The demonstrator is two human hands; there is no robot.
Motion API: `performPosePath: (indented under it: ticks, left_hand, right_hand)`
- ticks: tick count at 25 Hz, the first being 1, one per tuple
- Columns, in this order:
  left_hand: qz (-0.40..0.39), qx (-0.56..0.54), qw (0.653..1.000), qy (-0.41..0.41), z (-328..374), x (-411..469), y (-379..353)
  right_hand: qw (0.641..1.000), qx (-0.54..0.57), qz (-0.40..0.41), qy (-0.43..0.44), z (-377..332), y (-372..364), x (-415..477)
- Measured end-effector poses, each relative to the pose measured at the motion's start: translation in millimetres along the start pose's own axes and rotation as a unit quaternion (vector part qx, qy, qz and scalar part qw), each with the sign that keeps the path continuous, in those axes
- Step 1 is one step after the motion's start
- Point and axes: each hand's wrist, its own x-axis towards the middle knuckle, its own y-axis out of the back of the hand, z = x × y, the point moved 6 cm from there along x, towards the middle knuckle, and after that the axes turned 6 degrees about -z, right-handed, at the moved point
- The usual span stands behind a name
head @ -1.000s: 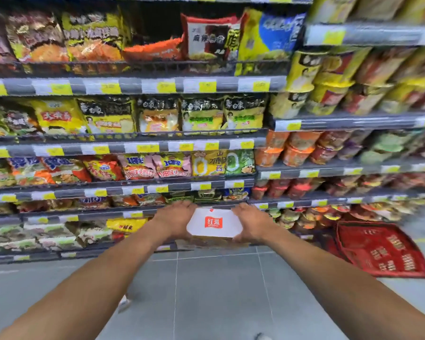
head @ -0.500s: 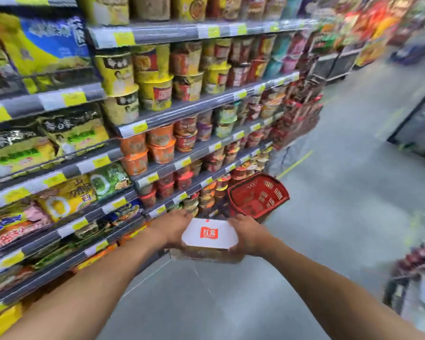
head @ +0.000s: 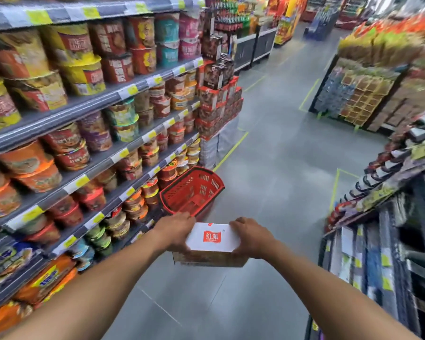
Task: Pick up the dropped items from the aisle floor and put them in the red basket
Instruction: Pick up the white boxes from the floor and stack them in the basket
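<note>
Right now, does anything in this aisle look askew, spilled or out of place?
Only the red basket: it stands on the aisle floor against the shelving and looks tipped, not flat. The box between left hand and right hand looks intact.

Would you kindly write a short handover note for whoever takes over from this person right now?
Left hand: grips the left end of the white-topped box.
Right hand: grips its right end.
Box: held in the air, short of the red basket, which stands on the aisle floor beside the noodle shelves; nothing shows inside it.
Done: box picked up.
Left: set it in the basket, then check the floor for other dropped items; none in view here.
</note>
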Motion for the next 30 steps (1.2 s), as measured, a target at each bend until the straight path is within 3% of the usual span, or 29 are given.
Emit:
performPosePath:
  ticks: [8,18,30]
  left_hand:
    - [-0.004,0.022,1.0,-0.009,-9,107,38]
    - [0.037,0.038,0.999,-0.007,-125,238,115]
    - [0.028,-0.04,0.985,0.164,-248,337,131]
  right_hand:
    - [1.0,0.014,0.002,-0.013,70,34,74]
    - [0.999,-0.044,0.011,-0.007,91,130,250]
    - [0.979,-0.129,-0.035,0.155,85,198,479]
